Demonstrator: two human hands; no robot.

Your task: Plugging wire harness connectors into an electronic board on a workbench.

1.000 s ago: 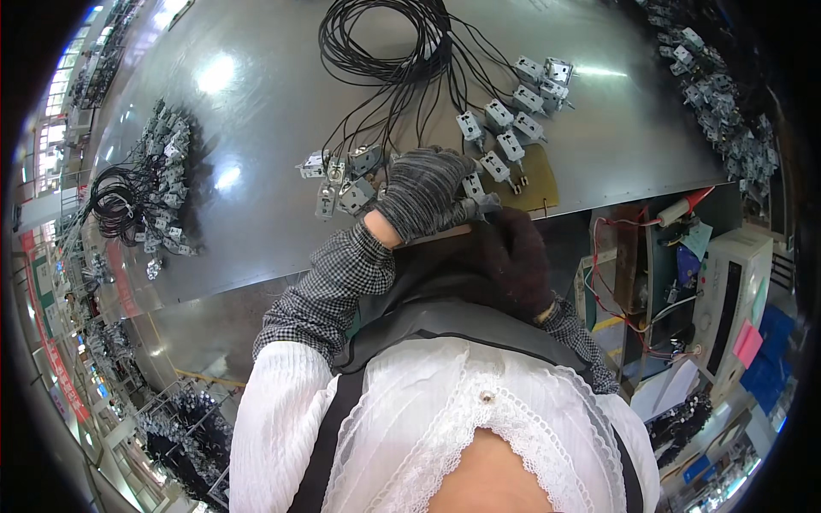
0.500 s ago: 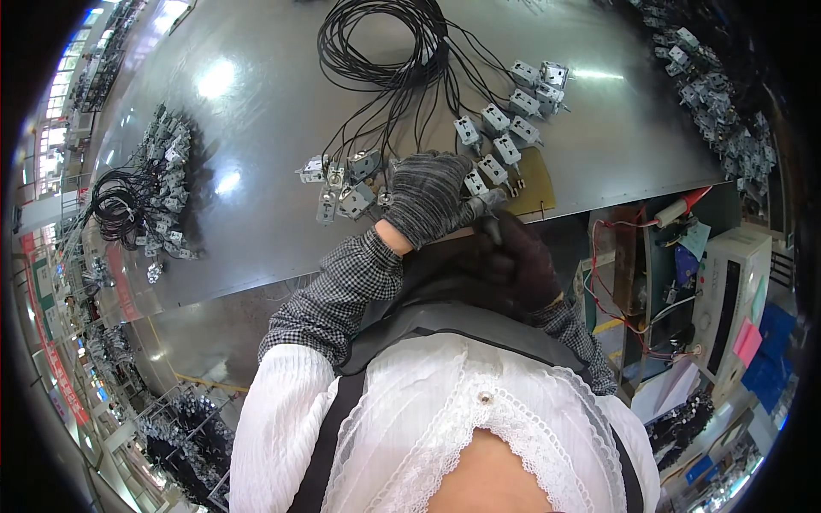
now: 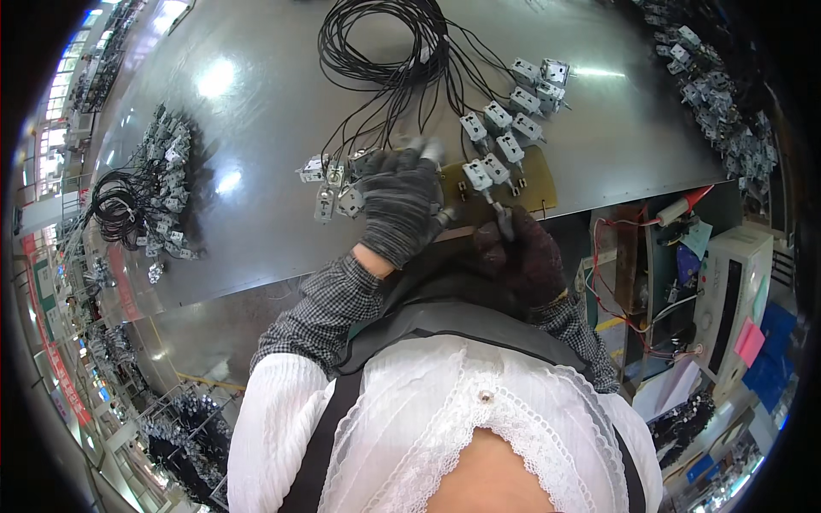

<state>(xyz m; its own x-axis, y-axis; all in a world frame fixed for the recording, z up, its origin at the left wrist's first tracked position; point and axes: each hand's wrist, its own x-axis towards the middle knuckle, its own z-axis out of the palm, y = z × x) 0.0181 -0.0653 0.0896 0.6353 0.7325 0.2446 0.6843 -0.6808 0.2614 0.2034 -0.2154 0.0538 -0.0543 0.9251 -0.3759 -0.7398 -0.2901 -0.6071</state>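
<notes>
My left hand (image 3: 398, 205), in a grey striped knit glove, is over the left group of grey metal blocks (image 3: 350, 201). Its thumb and forefinger stand apart; the pale fingertips are blurred, and the palm hides what lies below. My right hand (image 3: 528, 259), in a dark maroon glove, is closed at the table's front edge. A slim grey piece (image 3: 505, 222) shows at its fingertips; I cannot make out what it is. Just beyond it, small grey metal blocks (image 3: 477, 174) on black cables stand in rows, some over a yellow-brown plate (image 3: 536, 175).
A coil of black cable (image 3: 383, 81) lies at the back of the metal table (image 3: 265, 154), its strands running to both block groups. More cabled parts (image 3: 167, 179) are heaped at left, and others (image 3: 714, 107) at far right. A beige box (image 3: 731, 278) stands below at right.
My left hand has moved left from the plate to the left block group, uncovering part of the plate. The slim grey piece now shows at my right fingertips. The front blocks shifted slightly.
</notes>
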